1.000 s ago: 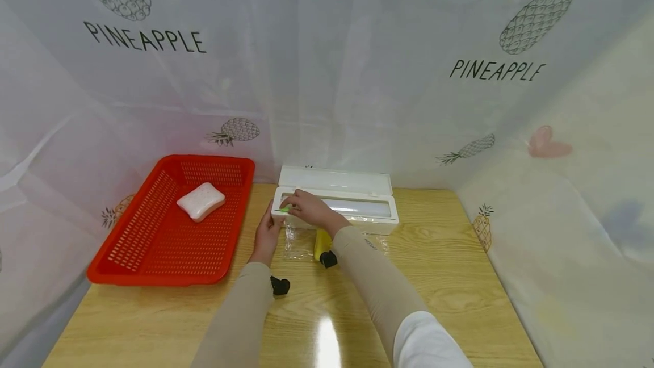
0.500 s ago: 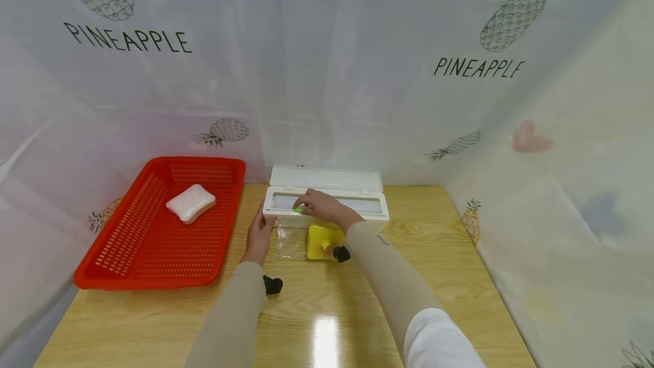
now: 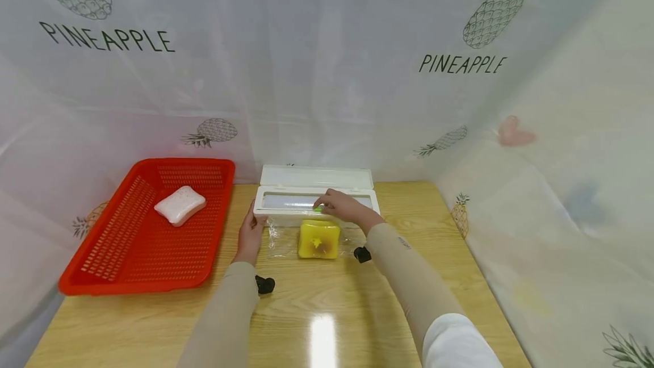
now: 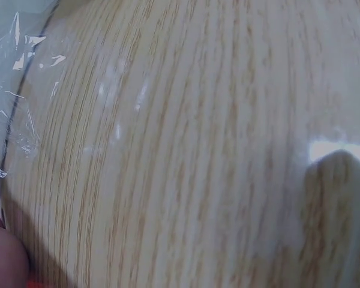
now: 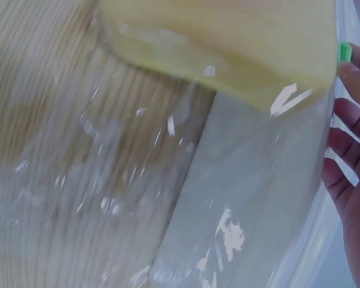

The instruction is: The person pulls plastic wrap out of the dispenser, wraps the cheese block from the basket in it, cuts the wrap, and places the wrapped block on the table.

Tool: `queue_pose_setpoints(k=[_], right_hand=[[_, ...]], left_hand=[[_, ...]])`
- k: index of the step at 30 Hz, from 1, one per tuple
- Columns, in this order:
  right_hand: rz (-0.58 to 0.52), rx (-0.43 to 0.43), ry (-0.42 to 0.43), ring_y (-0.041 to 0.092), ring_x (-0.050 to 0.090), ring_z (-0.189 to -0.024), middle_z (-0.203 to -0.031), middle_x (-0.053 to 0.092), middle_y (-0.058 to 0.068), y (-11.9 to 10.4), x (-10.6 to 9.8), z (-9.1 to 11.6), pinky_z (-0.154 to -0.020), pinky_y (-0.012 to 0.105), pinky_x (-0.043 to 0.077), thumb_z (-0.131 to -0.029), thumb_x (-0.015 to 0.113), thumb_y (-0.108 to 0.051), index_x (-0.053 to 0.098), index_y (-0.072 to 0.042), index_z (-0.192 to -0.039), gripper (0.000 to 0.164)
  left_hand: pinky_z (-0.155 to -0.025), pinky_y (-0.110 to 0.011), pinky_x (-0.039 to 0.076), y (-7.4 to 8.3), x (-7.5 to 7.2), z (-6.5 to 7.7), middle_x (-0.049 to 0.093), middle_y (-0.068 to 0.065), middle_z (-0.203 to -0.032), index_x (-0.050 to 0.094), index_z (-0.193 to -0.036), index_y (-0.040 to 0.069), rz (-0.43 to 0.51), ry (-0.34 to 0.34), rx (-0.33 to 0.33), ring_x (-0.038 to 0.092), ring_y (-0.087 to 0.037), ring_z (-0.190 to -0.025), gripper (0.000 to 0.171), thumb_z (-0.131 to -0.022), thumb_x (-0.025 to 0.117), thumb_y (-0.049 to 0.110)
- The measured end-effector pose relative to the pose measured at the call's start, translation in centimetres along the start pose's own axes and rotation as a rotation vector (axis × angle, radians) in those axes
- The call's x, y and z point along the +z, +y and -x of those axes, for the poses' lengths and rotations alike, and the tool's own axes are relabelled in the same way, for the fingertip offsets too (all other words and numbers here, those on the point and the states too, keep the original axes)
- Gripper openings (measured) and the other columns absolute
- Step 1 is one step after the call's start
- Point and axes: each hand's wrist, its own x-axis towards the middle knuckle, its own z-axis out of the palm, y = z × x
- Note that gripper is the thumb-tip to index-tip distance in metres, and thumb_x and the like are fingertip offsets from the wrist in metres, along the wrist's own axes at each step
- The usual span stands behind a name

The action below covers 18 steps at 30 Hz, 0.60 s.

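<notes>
A white cling film dispenser [image 3: 286, 221] stands at the back of the table with its lid [image 3: 317, 177] raised. My left hand [image 3: 250, 238] holds its left end; only a thumb tip [image 4: 5, 258] shows in the left wrist view. Right of the middle of the front edge, my right hand [image 3: 341, 206] pinches the small green slide cutter [image 5: 344, 52] between thumb and finger. Clear cling film [image 3: 283, 241] hangs from the dispenser onto the table. Against the front of the dispenser is a yellow, square, bread-like piece with a star mark [image 3: 319, 239], with film about it.
A red perforated basket [image 3: 148, 249] stands on the left, with a white, speckled, pillow-shaped piece [image 3: 180, 205] in it. The wooden table [image 3: 286, 322] has a bright reflection at the front. Pineapple-printed sheeting [image 3: 306, 72] encloses the back and sides.
My right hand has moved the green cutter rightward along the dispenser's front edge, from its left end to past the middle. The yellow piece has come into full view. My left hand stays at the left end.
</notes>
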Motion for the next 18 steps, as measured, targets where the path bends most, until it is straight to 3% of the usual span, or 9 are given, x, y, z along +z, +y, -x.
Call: queue_pose_setpoints(k=[9, 18], right_hand=[[-0.003, -0.007, 0.03, 0.017, 0.047, -0.083, -0.098, 0.048, 0.002, 2.3, -0.9, 2.8, -0.077, 0.034, 0.044, -0.102, 0.052, -0.015, 0.063, -0.016, -0.124, 0.025], [0.041, 0.017, 0.063, 0.016, 0.045, -0.082, -0.098, 0.048, 0.001, 5.4, -1.2, 5.6, -0.077, 0.035, 0.043, -0.101, 0.054, -0.015, 0.065, -0.017, -0.123, 0.024]], left_hand=[[-0.109, -0.046, 0.032, -0.3, -0.3, -0.4, 0.035, -0.008, -0.154, 0.022, -0.156, 0.03, 0.014, 0.007, 0.027, 0.036, -0.029, -0.136, 0.066, -0.098, 0.052, 0.033], [-0.112, -0.046, 0.027, 0.2, -0.1, 0.0, 0.029, -0.003, -0.157, 0.018, -0.156, 0.033, 0.021, -0.01, 0.0, 0.027, -0.026, -0.141, 0.066, -0.099, 0.05, 0.034]])
